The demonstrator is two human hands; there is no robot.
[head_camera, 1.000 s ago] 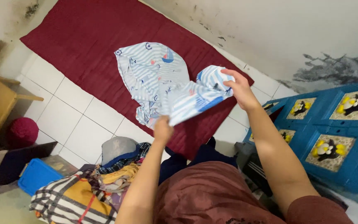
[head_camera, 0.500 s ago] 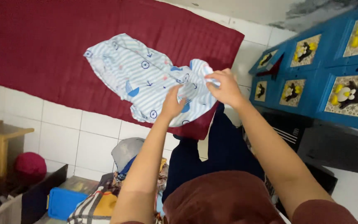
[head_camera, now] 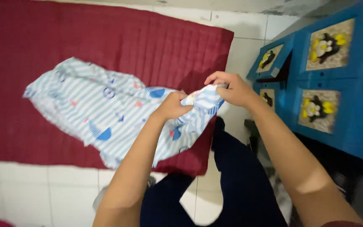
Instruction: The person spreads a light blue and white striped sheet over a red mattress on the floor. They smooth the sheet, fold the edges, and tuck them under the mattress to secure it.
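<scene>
A light blue striped cloth (head_camera: 101,111) with small nautical prints hangs in the air above a dark red mat (head_camera: 118,46). My left hand (head_camera: 172,107) grips its near edge from below. Close beside it, my right hand (head_camera: 227,88) pinches the bunched corner of the same cloth. The rest of the cloth spreads away to the left, loose and slightly blurred. Both forearms reach up from the bottom of the view.
A blue plastic drawer cabinet (head_camera: 337,80) with penguin pictures stands at the right. White floor tiles (head_camera: 38,189) lie below the mat. A dark navy garment (head_camera: 232,185) lies under my arms.
The view has swung so the mat fills the upper left and the box and clutter left the frame. Both hands came closer together on the cloth, which now spreads out leftward.
</scene>
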